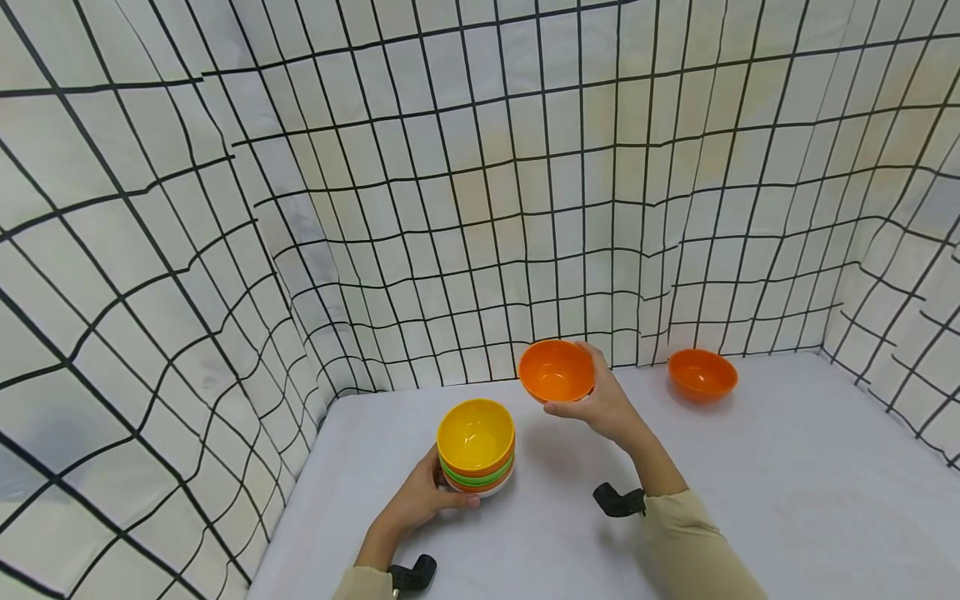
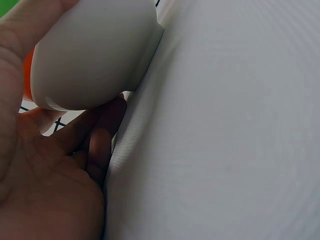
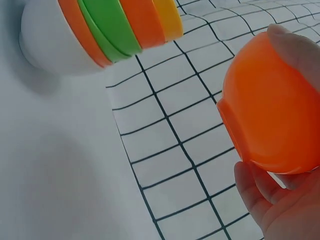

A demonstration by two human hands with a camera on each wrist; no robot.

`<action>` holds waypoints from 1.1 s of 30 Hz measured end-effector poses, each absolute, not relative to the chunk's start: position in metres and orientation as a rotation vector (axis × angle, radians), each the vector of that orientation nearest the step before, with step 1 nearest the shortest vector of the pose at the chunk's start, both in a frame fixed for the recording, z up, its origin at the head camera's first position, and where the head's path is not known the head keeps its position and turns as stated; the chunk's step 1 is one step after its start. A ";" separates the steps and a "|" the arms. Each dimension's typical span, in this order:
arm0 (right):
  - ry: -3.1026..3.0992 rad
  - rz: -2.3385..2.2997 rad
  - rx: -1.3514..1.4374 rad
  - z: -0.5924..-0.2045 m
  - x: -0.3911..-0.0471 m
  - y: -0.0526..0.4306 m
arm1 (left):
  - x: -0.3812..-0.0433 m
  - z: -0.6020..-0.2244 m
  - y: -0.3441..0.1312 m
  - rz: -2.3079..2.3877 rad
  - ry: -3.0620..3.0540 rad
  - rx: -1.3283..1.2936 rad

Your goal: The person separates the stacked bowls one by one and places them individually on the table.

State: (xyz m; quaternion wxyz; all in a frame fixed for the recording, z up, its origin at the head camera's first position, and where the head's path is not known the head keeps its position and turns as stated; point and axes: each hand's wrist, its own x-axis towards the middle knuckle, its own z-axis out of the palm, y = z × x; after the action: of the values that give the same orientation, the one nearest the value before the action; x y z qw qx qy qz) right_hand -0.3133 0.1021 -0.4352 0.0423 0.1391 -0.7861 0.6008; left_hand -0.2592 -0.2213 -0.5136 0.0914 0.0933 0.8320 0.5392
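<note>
A stack of nested bowls stands on the table at centre, with a yellow bowl (image 1: 476,435) on top. Below it come orange, green and orange rims, and a white bowl (image 2: 97,55) at the bottom. My left hand (image 1: 420,500) grips this stack low on its near left side, thumb and fingers around the white bowl. Up and to the right of the stack, my right hand (image 1: 606,407) holds an orange bowl (image 1: 557,372) by its side, raised off the table. The right wrist view shows the held bowl's smooth outside and foot ring (image 3: 232,130).
Another orange bowl (image 1: 702,377) sits alone at the back right of the white-covered table (image 1: 810,492). White walls with a black grid (image 1: 465,192) rise behind the table and along both sides.
</note>
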 end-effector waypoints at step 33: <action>-2.549 1.812 -0.020 -0.485 -0.340 0.165 | -0.259 -0.514 -0.223 1.597 2.471 0.296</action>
State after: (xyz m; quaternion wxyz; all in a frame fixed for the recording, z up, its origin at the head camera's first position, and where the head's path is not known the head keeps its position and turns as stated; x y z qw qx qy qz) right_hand -0.3396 0.1655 -0.4848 0.0070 -0.0062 -0.8150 0.5793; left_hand -0.2594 -0.2226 -0.5144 0.0924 0.0997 0.8321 0.5377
